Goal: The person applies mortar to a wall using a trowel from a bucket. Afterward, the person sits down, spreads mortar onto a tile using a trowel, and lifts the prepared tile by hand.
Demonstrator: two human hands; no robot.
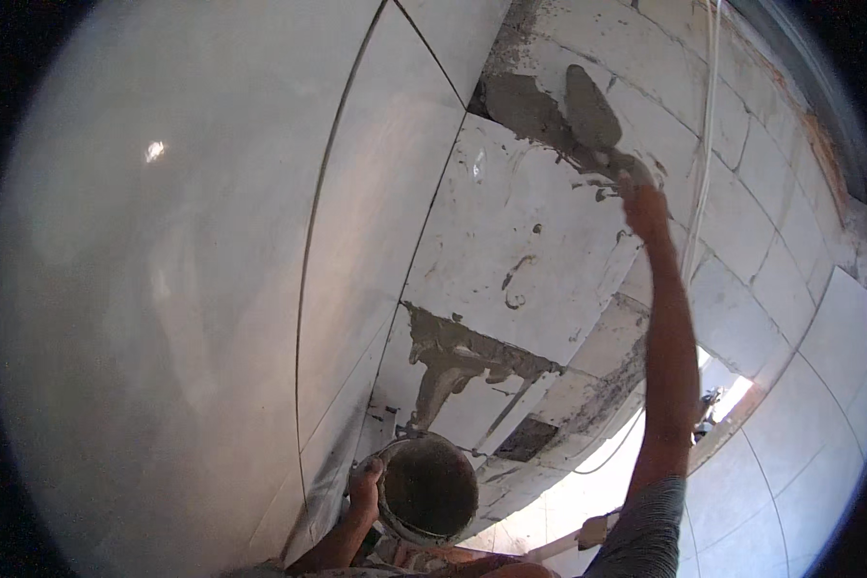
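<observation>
My right hand (645,207) is raised high against a block wall (741,222) and grips a trowel (592,111) whose pointed blade carries grey mortar. The blade lies on a patch of wet mortar (522,108) at the top edge of a white smeared tile (510,241). My left hand (363,486) holds the rim of a round bucket (428,486) of dark mortar down at waist height.
Large glossy white tiles (193,289) cover the wall to the left. Grey mortar (457,352) shows below the smeared tile. A white cable (708,116) runs down the block wall. A bright opening (727,395) lies at the lower right.
</observation>
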